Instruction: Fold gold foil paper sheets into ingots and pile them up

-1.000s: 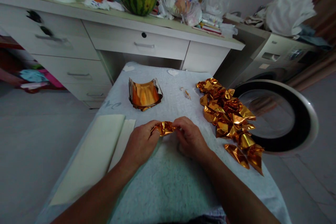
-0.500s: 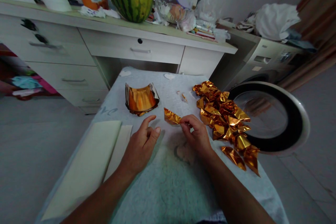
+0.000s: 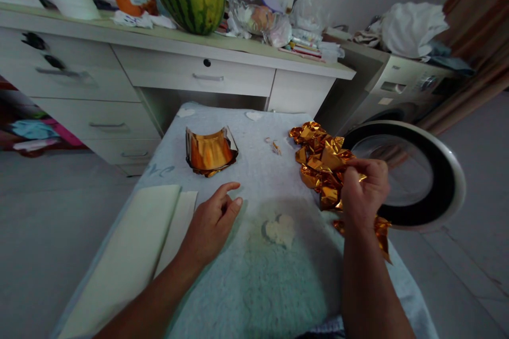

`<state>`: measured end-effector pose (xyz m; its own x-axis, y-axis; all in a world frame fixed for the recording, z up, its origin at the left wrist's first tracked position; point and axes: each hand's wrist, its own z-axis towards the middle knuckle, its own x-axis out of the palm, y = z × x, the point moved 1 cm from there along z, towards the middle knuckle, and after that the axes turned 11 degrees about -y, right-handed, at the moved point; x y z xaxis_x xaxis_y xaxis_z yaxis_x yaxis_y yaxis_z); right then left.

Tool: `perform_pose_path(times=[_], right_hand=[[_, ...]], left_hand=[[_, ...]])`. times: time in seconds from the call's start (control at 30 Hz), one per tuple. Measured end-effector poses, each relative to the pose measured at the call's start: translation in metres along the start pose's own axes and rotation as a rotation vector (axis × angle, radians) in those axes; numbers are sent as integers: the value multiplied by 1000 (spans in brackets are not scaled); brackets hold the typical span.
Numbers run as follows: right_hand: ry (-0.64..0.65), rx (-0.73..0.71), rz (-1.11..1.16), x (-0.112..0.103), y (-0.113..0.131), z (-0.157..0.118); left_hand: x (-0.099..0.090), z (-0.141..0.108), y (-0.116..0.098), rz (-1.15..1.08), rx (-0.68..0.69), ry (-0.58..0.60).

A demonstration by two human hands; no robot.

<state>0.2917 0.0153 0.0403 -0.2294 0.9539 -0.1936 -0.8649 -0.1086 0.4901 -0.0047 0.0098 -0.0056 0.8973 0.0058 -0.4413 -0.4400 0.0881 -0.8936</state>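
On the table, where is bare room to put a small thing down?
Pale blue tablecloth lies bare between the left hand and right forearm; a narrower patch separates the curved golden foil stack from tiny tan scraps. Crowded: right side, crumpled coppery foil pieces; left edge, long cream sheets.

Head-worn view, forward and down

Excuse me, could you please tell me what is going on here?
At a cloth-covered table, a person's right hand appears to pinch a gold foil piece over a pile of similar pieces. The left hand is open and holds nothing. Beyond it sit curved gold sheets; a pale sheet lies to its left.
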Motion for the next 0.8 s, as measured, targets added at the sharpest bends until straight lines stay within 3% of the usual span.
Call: perform_pose_path(times=[0.17,0.43,0.8], right_hand=[[-93,30,-148,-7,-18,9],[-10,109,-295,-7,-25,8],[-77,-36,-188,-4,-16,3]], left_hand=[[0,1,1,16,-7,-4],[2,3,3,37,5,11],[0,3,4,54,12,11]])
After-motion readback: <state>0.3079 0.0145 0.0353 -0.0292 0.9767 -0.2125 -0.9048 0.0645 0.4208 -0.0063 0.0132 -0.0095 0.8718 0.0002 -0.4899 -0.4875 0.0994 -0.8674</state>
